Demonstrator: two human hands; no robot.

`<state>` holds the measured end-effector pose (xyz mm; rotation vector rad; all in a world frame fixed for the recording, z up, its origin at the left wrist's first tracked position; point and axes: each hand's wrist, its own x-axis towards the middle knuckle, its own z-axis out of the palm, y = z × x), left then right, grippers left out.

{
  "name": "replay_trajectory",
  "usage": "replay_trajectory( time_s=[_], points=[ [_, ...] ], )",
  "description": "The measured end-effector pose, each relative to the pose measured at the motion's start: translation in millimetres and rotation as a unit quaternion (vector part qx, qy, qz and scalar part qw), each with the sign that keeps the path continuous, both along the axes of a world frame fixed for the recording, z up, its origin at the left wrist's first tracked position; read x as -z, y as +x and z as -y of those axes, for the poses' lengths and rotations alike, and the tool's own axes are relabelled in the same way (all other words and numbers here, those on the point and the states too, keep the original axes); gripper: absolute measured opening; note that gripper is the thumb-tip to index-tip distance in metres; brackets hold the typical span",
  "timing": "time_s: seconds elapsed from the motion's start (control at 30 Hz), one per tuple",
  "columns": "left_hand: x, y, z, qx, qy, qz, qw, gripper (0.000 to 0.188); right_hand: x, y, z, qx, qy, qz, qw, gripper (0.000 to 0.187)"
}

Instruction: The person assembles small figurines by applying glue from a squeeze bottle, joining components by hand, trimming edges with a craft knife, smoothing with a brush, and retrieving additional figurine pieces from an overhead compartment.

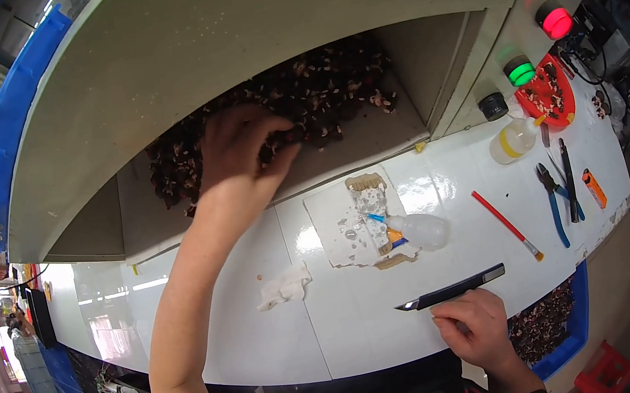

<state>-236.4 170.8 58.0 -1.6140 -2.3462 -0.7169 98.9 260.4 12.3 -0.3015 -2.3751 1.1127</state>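
Note:
My left hand (237,159) reaches into the opening of a grey metal cabinet (259,13), at the front of a heap of small dark parts with pale specks (346,73). Its thumb and index finger curve around a small dark part (275,148) at the edge of the heap. Above the front edge of the white table, my right hand (477,326) is curled closed. Anything inside that fist is hidden. A black utility knife (462,285) lies just beyond its knuckles, with the blade pointing left.
A squeeze bottle with a blue tip (423,231) lies on a stained board (335,229). Rightward are a red brush (505,223), blue-handled pliers (554,205), an orange lighter (594,187), a yellow-banded bottle (513,142) and a red tray (548,90). Crumpled tissue (285,286) lies left; a blue bin (581,304) stands below.

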Motion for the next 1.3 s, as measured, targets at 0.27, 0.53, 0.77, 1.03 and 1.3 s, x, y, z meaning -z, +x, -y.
replay_trajectory(
  time_s=[0.27, 0.53, 0.77, 1.03, 1.3],
  points=[
    [10.1, 18.8, -20.4, 0.054, -0.052, -0.067, 0.995, 0.027, 0.4, -1.2, -0.2, 0.005, -0.016, 0.003, 1.000, 0.022],
    [18.4, 16.7, 7.9, 0.025, -0.041, -0.036, 0.998, 0.022, -0.1, 0.1, -1.9, 0.003, -0.021, 0.019, 1.000, 0.023],
    [6.3, 12.8, 3.7, -0.003, 0.019, -0.006, 1.000, 0.027, 1.6, -2.4, 2.0, -0.001, -0.007, -0.005, 1.000, 0.023],
    [-19.3, 1.6, 68.9, -0.153, 0.139, 0.193, 0.959, 0.033, -3.5, -4.0, 8.1, 0.014, -0.035, 0.023, 0.999, 0.019],
    [9.0, 31.9, 69.3, -0.145, -0.094, 0.022, 0.985, 0.056, -1.6, -5.6, 15.0, 0.018, -0.018, 0.026, 0.999, 0.017]
  ],
)
